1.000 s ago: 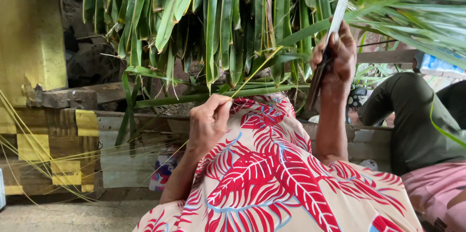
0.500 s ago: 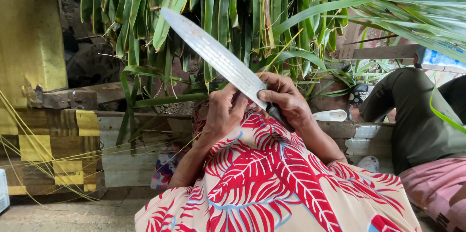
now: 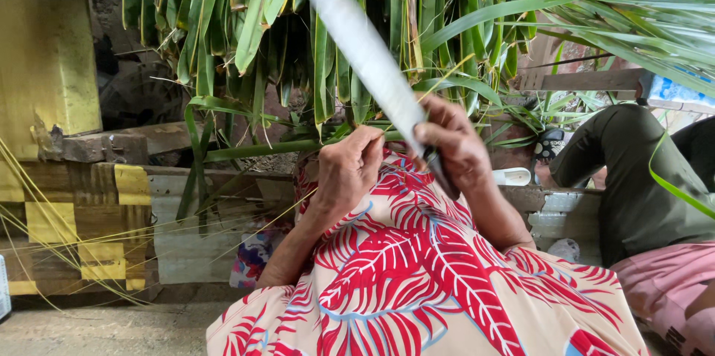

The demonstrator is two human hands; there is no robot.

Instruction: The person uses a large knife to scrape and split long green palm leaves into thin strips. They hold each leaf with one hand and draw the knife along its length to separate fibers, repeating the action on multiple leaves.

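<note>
- Right hand [image 3: 456, 149] closed tight round the dark handle of a long knife [image 3: 365, 51]; blade slants up and to the left, blurred.
- Left hand [image 3: 348, 170] pinches a green palm leaflet [image 3: 261, 150] just beside the blade's base, fingers curled shut on it. The leaflet runs leftward across the lap, over the red leaf-print cloth [image 3: 417, 281].
- To do this well, I judge: keep the leaflet taut, left fingertips clear of the edge, cut away from the body.
- Half a second back the blade lay lower and sharper in view; now it is swung higher (handle end hardly shifted). Left hand has stayed at the same spot.
- Another person's dark sleeve [image 3: 633, 177] sits at right, apart.
</note>
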